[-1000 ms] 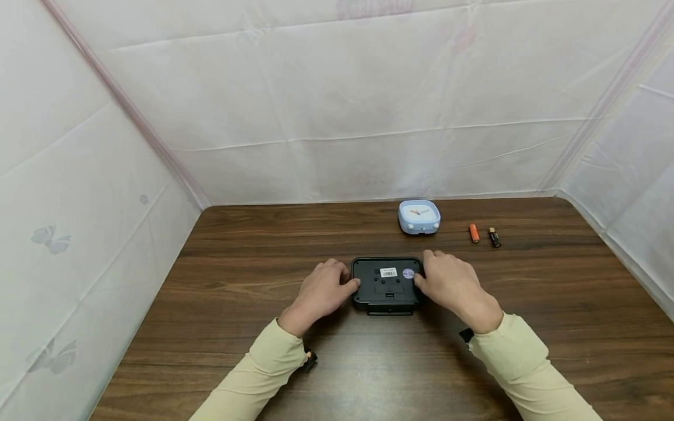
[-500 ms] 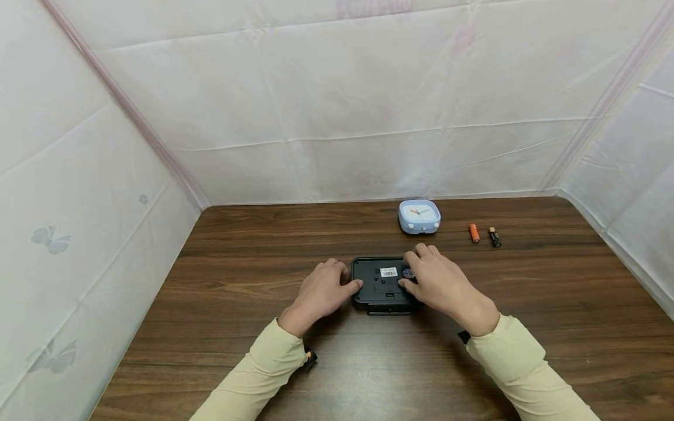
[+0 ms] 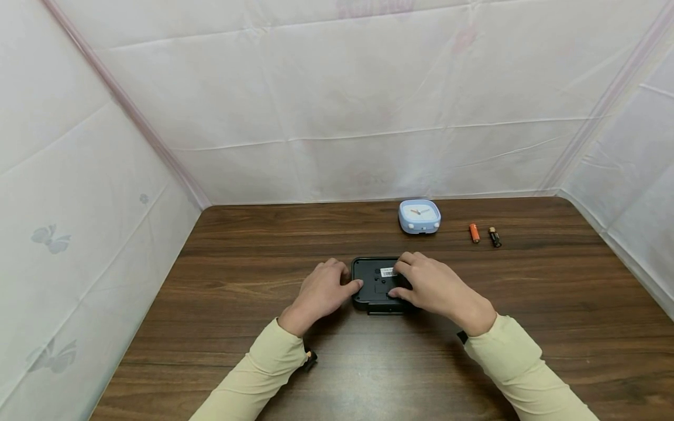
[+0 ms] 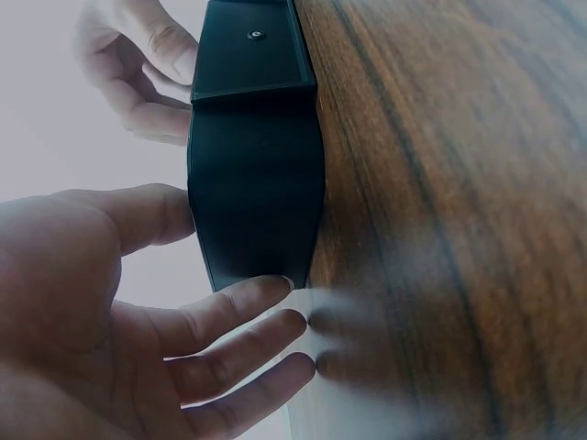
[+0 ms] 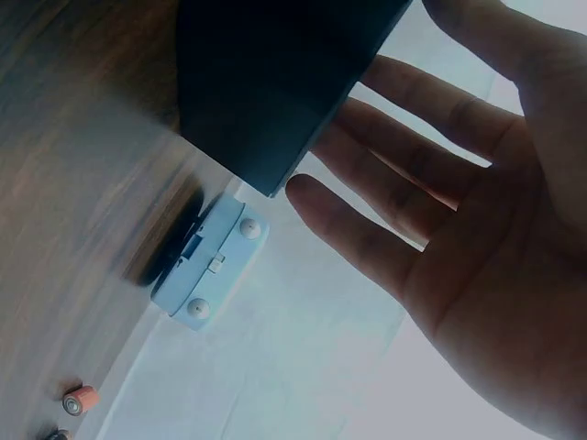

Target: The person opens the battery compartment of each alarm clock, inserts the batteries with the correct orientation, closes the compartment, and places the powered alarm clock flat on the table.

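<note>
A black clock (image 3: 367,272) lies back side up on the wooden table, its back showing a white barcode sticker (image 3: 387,272), small knobs and a battery cover (image 3: 380,287). My left hand (image 3: 322,290) holds its left end, thumb on the upper edge and forefinger against the side, as the left wrist view shows. My right hand (image 3: 441,286) reaches over the right part, thumb at the cover's near edge and fingers resting on the back. That hand hides the clock's right end and round sticker. In the right wrist view its fingers (image 5: 362,243) are nearly straight.
Behind the black clock stands a light blue alarm clock (image 3: 419,217). To its right lie an orange battery (image 3: 474,233) and a black battery (image 3: 494,237). White sheeting (image 3: 326,105) encloses the table (image 3: 253,245) at the back and both sides.
My right hand has moved left from the clock's right end onto its back, and its thumb has come to the battery cover's near edge. My left hand has stayed in place.
</note>
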`<control>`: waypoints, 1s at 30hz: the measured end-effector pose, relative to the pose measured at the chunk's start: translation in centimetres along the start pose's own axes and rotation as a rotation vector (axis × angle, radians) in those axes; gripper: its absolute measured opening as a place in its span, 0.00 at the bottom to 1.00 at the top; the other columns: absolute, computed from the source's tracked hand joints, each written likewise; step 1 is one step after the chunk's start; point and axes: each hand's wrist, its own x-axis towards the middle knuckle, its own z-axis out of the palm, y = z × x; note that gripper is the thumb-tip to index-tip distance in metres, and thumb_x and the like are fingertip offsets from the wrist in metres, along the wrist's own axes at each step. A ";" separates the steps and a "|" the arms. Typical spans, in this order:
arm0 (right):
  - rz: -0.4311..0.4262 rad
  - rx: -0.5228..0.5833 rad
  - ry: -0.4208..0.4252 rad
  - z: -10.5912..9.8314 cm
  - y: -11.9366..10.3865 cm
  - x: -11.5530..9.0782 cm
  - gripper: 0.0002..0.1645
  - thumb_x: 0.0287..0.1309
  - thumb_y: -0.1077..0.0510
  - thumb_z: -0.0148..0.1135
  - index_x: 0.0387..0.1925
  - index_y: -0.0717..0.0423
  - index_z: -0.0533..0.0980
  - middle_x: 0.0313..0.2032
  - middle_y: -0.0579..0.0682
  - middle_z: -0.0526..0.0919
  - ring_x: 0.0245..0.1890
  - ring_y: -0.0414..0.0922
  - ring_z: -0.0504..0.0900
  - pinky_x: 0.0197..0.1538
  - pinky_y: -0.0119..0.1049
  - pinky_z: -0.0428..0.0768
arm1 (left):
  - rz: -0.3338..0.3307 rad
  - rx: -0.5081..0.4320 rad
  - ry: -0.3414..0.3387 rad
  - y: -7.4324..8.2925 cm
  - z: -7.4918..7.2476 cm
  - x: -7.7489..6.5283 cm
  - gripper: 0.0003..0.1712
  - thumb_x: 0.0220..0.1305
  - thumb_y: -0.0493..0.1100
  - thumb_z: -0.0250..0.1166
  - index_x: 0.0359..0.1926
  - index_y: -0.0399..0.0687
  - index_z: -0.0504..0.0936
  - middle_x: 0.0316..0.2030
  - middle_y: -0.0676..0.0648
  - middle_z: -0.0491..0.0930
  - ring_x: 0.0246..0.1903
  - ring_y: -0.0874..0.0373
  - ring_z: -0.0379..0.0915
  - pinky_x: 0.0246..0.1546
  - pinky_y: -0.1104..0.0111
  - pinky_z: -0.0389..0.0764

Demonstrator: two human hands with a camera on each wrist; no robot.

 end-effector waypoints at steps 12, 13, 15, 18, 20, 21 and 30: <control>-0.087 -0.089 0.088 1.0 0.0 -0.3 0.19 0.61 0.48 0.80 0.40 0.58 0.85 0.37 0.49 0.80 0.34 0.45 0.81 0.35 0.42 0.83 | 0.008 0.011 -0.016 0.3 -0.2 -0.2 0.19 0.75 0.56 0.67 0.43 0.43 0.85 0.49 0.45 0.81 0.45 0.49 0.74 0.41 0.55 0.79; -0.097 -0.094 0.097 1.0 0.0 -0.4 0.18 0.61 0.47 0.80 0.39 0.58 0.85 0.38 0.49 0.81 0.35 0.45 0.81 0.35 0.42 0.83 | 0.005 0.012 -0.017 0.3 -0.2 -0.2 0.19 0.75 0.56 0.68 0.43 0.43 0.85 0.49 0.45 0.81 0.44 0.49 0.74 0.41 0.55 0.79; -0.119 -0.099 0.113 1.1 0.1 -0.4 0.18 0.61 0.47 0.79 0.38 0.57 0.85 0.39 0.50 0.82 0.36 0.45 0.83 0.36 0.42 0.84 | 0.004 0.018 -0.016 0.3 -0.2 -0.2 0.19 0.75 0.56 0.68 0.44 0.43 0.85 0.49 0.44 0.81 0.45 0.49 0.75 0.42 0.55 0.79; -0.151 -0.104 0.127 1.1 0.4 -0.6 0.18 0.61 0.47 0.79 0.38 0.57 0.86 0.40 0.52 0.84 0.37 0.46 0.84 0.37 0.42 0.85 | 0.006 0.021 -0.019 0.4 -0.1 -0.2 0.19 0.75 0.56 0.68 0.44 0.42 0.85 0.49 0.44 0.81 0.45 0.48 0.75 0.42 0.55 0.79; -0.168 -0.108 0.130 1.1 0.6 -0.7 0.18 0.61 0.47 0.79 0.37 0.58 0.86 0.40 0.52 0.84 0.38 0.47 0.84 0.37 0.42 0.85 | 0.011 0.019 -0.020 0.4 0.0 -0.1 0.19 0.75 0.56 0.68 0.45 0.43 0.85 0.49 0.44 0.80 0.45 0.48 0.75 0.42 0.55 0.79; -0.176 -0.110 0.131 1.1 0.7 -0.7 0.18 0.61 0.47 0.79 0.37 0.58 0.87 0.40 0.52 0.84 0.38 0.47 0.85 0.37 0.42 0.85 | 0.012 0.018 -0.021 0.5 0.1 -0.1 0.19 0.75 0.56 0.67 0.44 0.43 0.85 0.48 0.44 0.80 0.45 0.49 0.74 0.42 0.56 0.78; -0.266 -0.110 0.159 1.3 1.3 -0.3 0.18 0.60 0.48 0.80 0.37 0.61 0.90 0.42 0.54 0.87 0.39 0.48 0.86 0.39 0.42 0.86 | 0.012 0.011 -0.036 0.3 -0.1 -0.4 0.18 0.77 0.55 0.66 0.43 0.44 0.83 0.47 0.45 0.79 0.41 0.50 0.71 0.38 0.58 0.75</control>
